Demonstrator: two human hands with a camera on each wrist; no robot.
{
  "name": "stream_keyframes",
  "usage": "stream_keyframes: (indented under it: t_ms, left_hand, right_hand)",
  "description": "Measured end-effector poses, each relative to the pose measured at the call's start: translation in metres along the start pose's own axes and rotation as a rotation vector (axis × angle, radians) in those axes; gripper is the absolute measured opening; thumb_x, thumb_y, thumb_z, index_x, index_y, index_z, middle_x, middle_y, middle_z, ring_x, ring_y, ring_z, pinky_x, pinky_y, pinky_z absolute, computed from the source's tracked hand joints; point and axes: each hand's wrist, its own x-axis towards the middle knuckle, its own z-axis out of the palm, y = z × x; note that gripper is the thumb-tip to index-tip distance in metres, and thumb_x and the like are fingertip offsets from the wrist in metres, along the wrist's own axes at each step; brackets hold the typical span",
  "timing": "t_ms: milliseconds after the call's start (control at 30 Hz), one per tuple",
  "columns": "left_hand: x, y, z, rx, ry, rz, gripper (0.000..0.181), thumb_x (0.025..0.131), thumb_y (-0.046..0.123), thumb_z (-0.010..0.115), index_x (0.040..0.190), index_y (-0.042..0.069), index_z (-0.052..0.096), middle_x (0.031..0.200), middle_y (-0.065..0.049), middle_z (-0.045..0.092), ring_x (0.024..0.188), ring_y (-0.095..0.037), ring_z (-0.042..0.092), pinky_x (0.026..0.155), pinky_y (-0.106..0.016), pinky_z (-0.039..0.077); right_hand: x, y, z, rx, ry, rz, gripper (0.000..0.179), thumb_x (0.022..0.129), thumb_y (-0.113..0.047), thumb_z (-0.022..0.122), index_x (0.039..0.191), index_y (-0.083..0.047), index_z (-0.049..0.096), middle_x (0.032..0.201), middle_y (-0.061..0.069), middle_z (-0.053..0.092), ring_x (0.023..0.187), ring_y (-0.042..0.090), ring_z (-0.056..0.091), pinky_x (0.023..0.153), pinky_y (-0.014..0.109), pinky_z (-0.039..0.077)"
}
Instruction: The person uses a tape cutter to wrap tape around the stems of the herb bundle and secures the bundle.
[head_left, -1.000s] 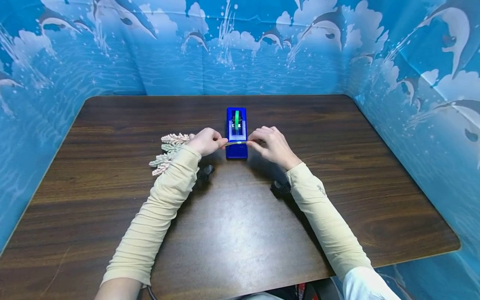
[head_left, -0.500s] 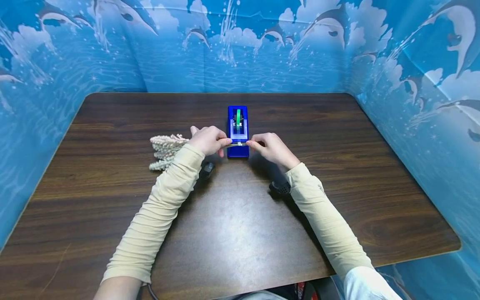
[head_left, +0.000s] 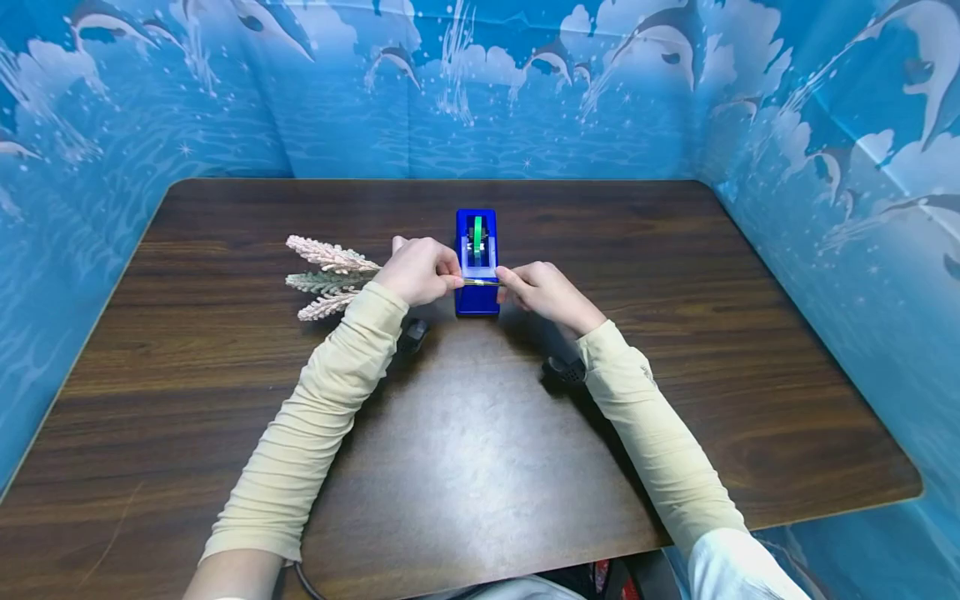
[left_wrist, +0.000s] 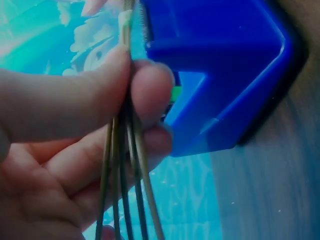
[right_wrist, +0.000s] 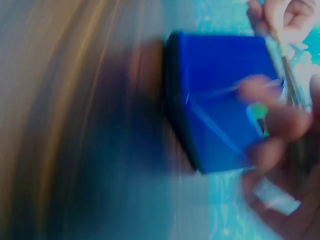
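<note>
My left hand (head_left: 420, 271) pinches a bundle of thin artificial flower stems (left_wrist: 125, 165) between thumb and forefinger. Past the pinch, a pale band, apparently tape (left_wrist: 125, 20), wraps the stems, while on the near side they fan out. Pink and grey-green flower sprigs (head_left: 330, 254) stick out leftward from behind this hand. Curled around the other end of the stems is my right hand (head_left: 551, 292), its fingers blurred in the right wrist view. Directly behind the stems, between both hands, stands a blue tape dispenser (head_left: 477, 302) with a green roll core (head_left: 477, 236).
A dark wood-grain table (head_left: 480, 433) lies under everything. Blue dolphin-print cloth (head_left: 480, 92) hangs behind and along the sides. Dark wrist devices, one of them a black camera (head_left: 564, 369), sit below the wrists. A cable runs by the left sleeve.
The flower sprigs have turned and spread, now pointing left and slightly up. The right hand's fingers have shifted and curled around the stem ends. The dispenser stays in place.
</note>
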Motion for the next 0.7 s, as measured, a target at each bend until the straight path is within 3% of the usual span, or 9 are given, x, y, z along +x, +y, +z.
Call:
stream_keyframes:
  t_ms: [100,200,267,400,500,600,700]
  left_hand:
    - [-0.001,0.002,-0.001,0.038,0.026,0.029,0.013,0.082,0.011,0.073,0.071,0.006,0.069,0.066,-0.007,0.070,0.071,-0.024,0.062,0.089,-0.046,0.028]
    - [-0.001,0.004,0.000,0.068,0.025,0.052,0.013,0.080,0.009,0.073,0.069,0.007,0.068,0.065,-0.007,0.069,0.072,-0.024,0.062,0.089,-0.046,0.029]
    - [-0.001,0.005,0.000,0.086,0.017,0.060,0.013,0.080,0.008,0.074,0.068,0.008,0.067,0.065,-0.006,0.068,0.072,-0.024,0.062,0.088,-0.046,0.030]
    - [-0.002,0.007,0.000,0.111,-0.009,0.061,0.016,0.078,0.008,0.075,0.069,0.009,0.061,0.069,-0.007,0.066,0.074,-0.025,0.061,0.083,-0.045,0.033]
    - [-0.001,0.005,0.000,0.087,-0.059,0.038,0.018,0.079,0.011,0.076,0.073,0.009,0.060,0.072,-0.006,0.066,0.075,-0.024,0.060,0.079,-0.042,0.038]
    - [0.002,-0.002,0.001,0.035,-0.174,-0.002,0.020,0.089,0.022,0.069,0.078,0.006,0.066,0.068,-0.003,0.063,0.070,-0.018,0.057,0.072,-0.034,0.042]
    - [0.005,-0.011,0.005,-0.038,-0.313,-0.043,0.038,0.099,0.029,0.054,0.082,0.000,0.070,0.061,0.002,0.057,0.063,-0.011,0.050,0.065,-0.026,0.040]
  right_hand:
    - [0.001,0.000,0.003,0.163,-0.112,0.171,0.058,0.104,-0.040,0.038,0.073,0.001,0.065,0.058,0.003,0.055,0.053,0.011,0.045,0.059,0.026,0.039]
    - [0.001,0.000,0.003,0.275,-0.162,0.210,0.053,0.104,-0.035,0.041,0.072,0.004,0.057,0.057,-0.004,0.045,0.052,0.010,0.037,0.057,0.024,0.033]
    - [0.001,0.001,0.003,0.294,-0.162,0.194,0.048,0.103,-0.030,0.045,0.074,0.007,0.054,0.058,-0.004,0.043,0.053,0.009,0.034,0.058,0.023,0.030]
    - [-0.001,0.002,0.002,0.216,-0.120,0.095,0.039,0.100,-0.025,0.053,0.076,0.005,0.059,0.064,0.008,0.051,0.056,0.009,0.034,0.057,0.023,0.028]
    - [-0.002,0.004,0.001,0.093,-0.045,-0.035,0.032,0.098,-0.023,0.057,0.078,0.001,0.066,0.068,0.013,0.056,0.058,0.010,0.038,0.058,0.025,0.032]
    - [-0.003,0.008,0.001,-0.080,0.049,-0.208,0.026,0.096,-0.022,0.061,0.080,-0.003,0.069,0.066,0.008,0.058,0.061,0.013,0.041,0.064,0.028,0.035]
    - [-0.002,0.011,0.003,-0.226,0.131,-0.347,0.021,0.093,-0.020,0.064,0.081,-0.006,0.072,0.065,0.003,0.058,0.061,0.015,0.042,0.068,0.032,0.036]
